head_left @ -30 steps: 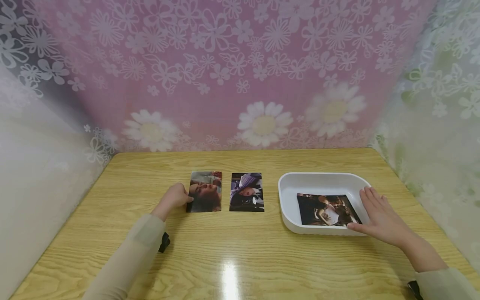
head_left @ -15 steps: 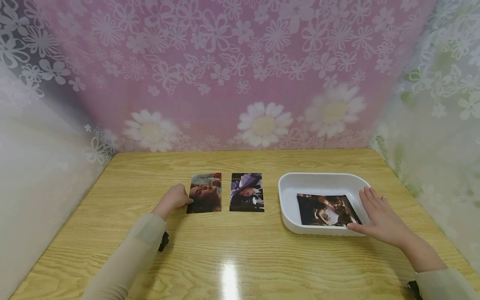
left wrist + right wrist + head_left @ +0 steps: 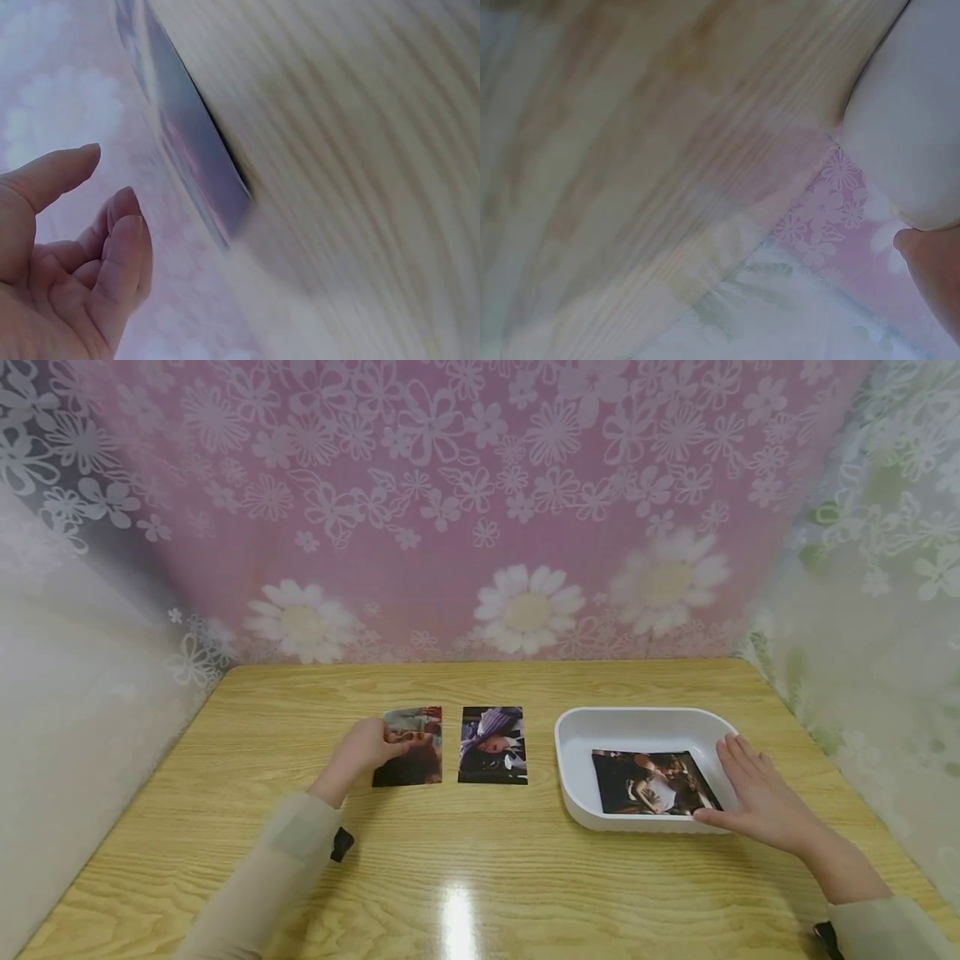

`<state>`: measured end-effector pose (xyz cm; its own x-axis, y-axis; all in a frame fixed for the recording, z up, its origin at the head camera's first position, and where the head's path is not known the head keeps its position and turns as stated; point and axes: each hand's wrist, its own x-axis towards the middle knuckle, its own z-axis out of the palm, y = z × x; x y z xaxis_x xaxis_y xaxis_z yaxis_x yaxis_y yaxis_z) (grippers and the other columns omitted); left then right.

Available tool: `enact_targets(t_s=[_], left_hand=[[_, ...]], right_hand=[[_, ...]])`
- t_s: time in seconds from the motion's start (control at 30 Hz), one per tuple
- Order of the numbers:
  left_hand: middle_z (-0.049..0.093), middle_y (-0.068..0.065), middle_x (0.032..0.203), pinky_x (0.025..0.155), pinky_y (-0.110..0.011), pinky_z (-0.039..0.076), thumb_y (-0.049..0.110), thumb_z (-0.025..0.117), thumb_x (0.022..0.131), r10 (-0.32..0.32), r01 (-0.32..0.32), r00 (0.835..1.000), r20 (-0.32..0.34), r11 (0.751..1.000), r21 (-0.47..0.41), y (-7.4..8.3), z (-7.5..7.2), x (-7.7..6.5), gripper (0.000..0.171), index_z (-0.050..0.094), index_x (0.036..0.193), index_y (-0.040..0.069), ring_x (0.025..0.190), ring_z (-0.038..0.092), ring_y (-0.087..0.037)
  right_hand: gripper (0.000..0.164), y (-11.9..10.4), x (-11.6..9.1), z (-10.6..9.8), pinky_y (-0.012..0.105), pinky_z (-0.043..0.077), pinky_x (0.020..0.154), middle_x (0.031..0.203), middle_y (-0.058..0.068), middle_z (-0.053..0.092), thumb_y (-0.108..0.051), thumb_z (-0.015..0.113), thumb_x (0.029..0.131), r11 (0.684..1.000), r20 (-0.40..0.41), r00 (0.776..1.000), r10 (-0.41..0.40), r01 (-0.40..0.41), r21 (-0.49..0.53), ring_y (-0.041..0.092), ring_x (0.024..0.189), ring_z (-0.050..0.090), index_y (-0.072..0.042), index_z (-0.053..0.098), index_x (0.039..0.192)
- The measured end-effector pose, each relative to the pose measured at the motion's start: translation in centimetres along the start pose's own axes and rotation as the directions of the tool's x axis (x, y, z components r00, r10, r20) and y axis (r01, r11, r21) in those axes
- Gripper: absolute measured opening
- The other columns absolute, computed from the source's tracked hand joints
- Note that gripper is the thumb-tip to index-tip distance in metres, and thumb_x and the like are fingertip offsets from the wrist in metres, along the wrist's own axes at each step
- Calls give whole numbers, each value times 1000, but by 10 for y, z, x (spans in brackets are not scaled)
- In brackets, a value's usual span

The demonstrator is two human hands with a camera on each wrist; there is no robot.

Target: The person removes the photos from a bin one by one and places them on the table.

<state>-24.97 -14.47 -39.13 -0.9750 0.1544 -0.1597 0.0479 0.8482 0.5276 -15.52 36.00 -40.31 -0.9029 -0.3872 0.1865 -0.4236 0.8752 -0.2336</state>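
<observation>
My left hand [image 3: 367, 745] hovers over the left part of a photo print [image 3: 420, 752] on the table. In the left wrist view the thumb and loosely curled fingers of the left hand [image 3: 82, 247] stand apart from each other with nothing between them, and a photo [image 3: 196, 146] lies flat beyond. Right of the first print lies a second photo [image 3: 492, 745], showing a purple hat. My right hand [image 3: 772, 797] rests with straight fingers on the right rim of a white tray [image 3: 622, 722], its thumb at the front rim. A darker photo [image 3: 652, 782] lies inside the tray.
The wooden table [image 3: 390, 877] runs back to a pink flowered backdrop [image 3: 420, 543]. Pale patterned curtains [image 3: 885, 635] close off the sides. Light glares off the front of the table.
My left hand has let go of the left photo's edge and moved up and right over it. That photo's top edge has dropped slightly. My right hand stays on the tray.
</observation>
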Motion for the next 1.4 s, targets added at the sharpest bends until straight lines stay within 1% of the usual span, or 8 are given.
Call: enact_targets(t_s=[0.27, 0.4, 0.63, 0.83, 1.0, 1.1, 1.23, 1.4], left_hand=[[46, 1, 60, 49, -26, 34, 23, 64, 82, 160, -162, 985, -60, 987, -22, 50, 18, -8, 23, 51, 68, 10, 49, 38, -12], [52, 0, 66, 51, -26, 38, 28, 64, 81, 245, -248, 967, -64, 968, -43, 76, 29, -4, 22, 55, 77, 9, 54, 45, -12], [55, 1, 78, 62, -21, 44, 21, 63, 83, 470, -479, 878, -96, 853, -208, 121, 52, -1, 16, 57, 87, 6, 70, 52, -9], [58, -1, 86, 64, -15, 45, 19, 64, 83, 556, -577, 815, -166, 750, -323, 166, 72, 2, 20, 57, 95, 4, 78, 55, -7], [56, -8, 97, 67, -12, 44, 15, 63, 82, 568, -576, 803, -179, 666, -474, 199, 94, 9, 25, 54, 102, 3, 86, 55, -10], [53, -8, 104, 69, -12, 44, 16, 62, 83, 579, -563, 801, -152, 643, -520, 215, 105, 12, 31, 52, 109, 3, 93, 53, -10], [49, -4, 108, 73, -12, 42, 19, 61, 84, 586, -572, 798, -142, 662, -485, 229, 118, 16, 34, 50, 112, 4, 98, 50, -10], [49, -3, 109, 81, -12, 37, 23, 61, 84, 606, -610, 789, -105, 748, -263, 234, 135, 25, 40, 49, 117, 3, 100, 48, -10]], right_hand=[[99, 0, 1, -1, 40, -12, 101, 135, 38, 10, -41, 66, 74, 1000, -1, 1000, -1, 1, -3, 34, 130, -6, 18, 12, 132], [99, 1, 2, -1, 43, -10, 102, 135, 38, 10, -40, 67, 74, 1000, -6, 1000, -14, 14, -8, 33, 130, -6, 18, 13, 132], [99, 2, 5, -1, 42, -11, 102, 135, 37, 9, -40, 67, 73, 1000, -8, 1000, -29, 29, -9, 32, 131, -6, 18, 12, 132], [99, 1, 4, 0, 41, -10, 102, 135, 38, 10, -40, 67, 73, 1000, -3, 1000, -24, 24, -5, 33, 130, -6, 18, 12, 132], [99, 2, 2, 0, 41, -12, 101, 135, 38, 9, -40, 67, 74, 1000, 0, 1000, -7, 7, 4, 33, 130, -7, 18, 11, 132], [99, 2, 1, -1, 42, -12, 101, 135, 38, 10, -40, 67, 73, 1000, 1, 1000, 3, -3, 8, 33, 130, -7, 18, 12, 132], [99, 3, 0, 0, 44, -10, 101, 134, 39, 11, -39, 68, 73, 1000, -7, 1000, 5, -4, 14, 34, 130, -6, 18, 13, 132], [99, 2, 0, 0, 43, -11, 101, 134, 39, 10, -39, 68, 73, 1000, -10, 1000, 0, 0, 11, 34, 130, -6, 19, 13, 131]])
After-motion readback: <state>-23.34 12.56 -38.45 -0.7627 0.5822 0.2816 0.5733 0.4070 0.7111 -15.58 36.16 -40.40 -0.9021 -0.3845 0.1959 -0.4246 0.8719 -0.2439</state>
